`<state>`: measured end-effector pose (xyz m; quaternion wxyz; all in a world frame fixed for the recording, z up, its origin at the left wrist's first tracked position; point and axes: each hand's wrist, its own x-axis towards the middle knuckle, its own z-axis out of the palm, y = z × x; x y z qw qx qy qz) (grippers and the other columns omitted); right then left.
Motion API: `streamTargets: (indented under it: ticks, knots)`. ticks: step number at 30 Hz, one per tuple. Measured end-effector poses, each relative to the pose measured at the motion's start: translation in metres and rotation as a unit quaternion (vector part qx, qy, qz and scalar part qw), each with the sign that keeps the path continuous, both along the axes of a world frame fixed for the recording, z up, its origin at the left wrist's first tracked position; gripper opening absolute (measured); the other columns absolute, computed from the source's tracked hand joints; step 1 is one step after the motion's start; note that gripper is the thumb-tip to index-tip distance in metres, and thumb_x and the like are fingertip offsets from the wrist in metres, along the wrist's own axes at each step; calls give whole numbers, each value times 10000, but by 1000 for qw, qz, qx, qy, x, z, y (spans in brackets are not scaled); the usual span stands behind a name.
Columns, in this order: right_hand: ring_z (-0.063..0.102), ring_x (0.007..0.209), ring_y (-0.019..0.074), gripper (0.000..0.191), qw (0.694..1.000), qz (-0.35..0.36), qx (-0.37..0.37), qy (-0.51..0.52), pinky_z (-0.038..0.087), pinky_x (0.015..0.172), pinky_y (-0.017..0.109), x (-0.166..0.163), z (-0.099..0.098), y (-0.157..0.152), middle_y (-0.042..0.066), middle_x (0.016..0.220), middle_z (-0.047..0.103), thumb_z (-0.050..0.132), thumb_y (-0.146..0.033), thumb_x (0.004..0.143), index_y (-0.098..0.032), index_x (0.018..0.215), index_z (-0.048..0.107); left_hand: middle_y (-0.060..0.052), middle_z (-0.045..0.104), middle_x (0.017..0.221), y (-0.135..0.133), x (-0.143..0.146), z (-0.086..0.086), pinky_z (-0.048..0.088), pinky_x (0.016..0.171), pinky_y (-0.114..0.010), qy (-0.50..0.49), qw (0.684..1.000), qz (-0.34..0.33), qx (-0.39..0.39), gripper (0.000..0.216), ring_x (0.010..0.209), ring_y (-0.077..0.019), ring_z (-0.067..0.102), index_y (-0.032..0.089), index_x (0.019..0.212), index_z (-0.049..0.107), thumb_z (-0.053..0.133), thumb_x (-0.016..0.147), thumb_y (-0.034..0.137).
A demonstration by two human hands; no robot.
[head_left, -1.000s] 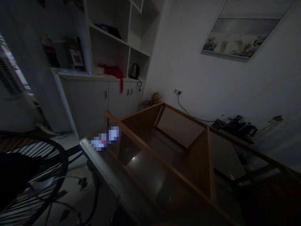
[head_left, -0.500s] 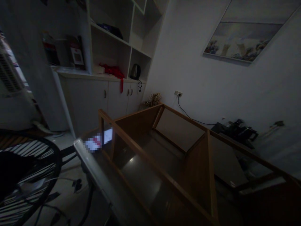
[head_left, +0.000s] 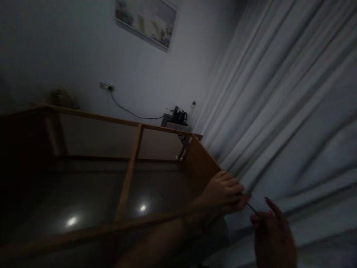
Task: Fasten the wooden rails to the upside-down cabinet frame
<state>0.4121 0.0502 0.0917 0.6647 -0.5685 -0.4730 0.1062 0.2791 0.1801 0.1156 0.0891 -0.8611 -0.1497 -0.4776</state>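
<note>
A wooden frame (head_left: 130,169) with a crossbar and upright panels fills the lower left and middle. At its right end, the fingers of my left hand (head_left: 224,191) are wrapped round the corner beside the end panel (head_left: 199,156). My right hand (head_left: 275,240) is to the right of that corner, low in view. Its thumb and a finger pinch a thin dark rod (head_left: 252,209), which looks like a hex key, though its kind is unclear in the dimness. The rod points at the corner by my left hand; its far tip is hidden there.
A long pale curtain (head_left: 279,93) hangs close on the right. Against the back wall stands a small table with black appliances (head_left: 178,116), its cable running to a wall socket (head_left: 106,86). A framed picture (head_left: 147,22) hangs above.
The view has swung to the right, from the shelves and fan toward the curtain. Both my hands have come into view at the frame's right end, the right one with the thin rod.
</note>
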Motion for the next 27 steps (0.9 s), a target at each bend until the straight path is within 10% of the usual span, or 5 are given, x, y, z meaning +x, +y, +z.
streamTargets:
  ticks: [9, 18, 27]
  knots:
    - [658, 586, 146, 228, 980, -101, 121, -118, 518, 579, 248, -10, -5, 8, -17, 648, 680, 645, -427, 895, -208, 841, 612, 18, 525, 580, 8, 11, -3, 345, 652, -312, -84, 991, -81, 70, 316, 600, -138, 481, 199, 627, 466, 397, 930, 259]
    - [712, 879, 163, 182, 826, -164, 240, -484, 562, 785, 270, 15, -10, 3, 58, 955, 759, 614, -131, 925, -213, 1064, 698, 9, 492, 571, 12, 9, -7, 331, 658, -330, -61, 994, -87, 28, 386, 595, -153, 448, 204, 602, 454, 372, 956, 337]
    - [603, 533, 131, 352, 980, -81, 37, -176, 455, 513, 230, -15, 2, -9, 5, 601, 675, 582, -454, 923, -194, 715, 698, -8, 494, 577, 11, 7, -6, 307, 618, -353, -82, 987, -138, 6, 276, 574, -169, 418, 214, 612, 414, 375, 859, 331]
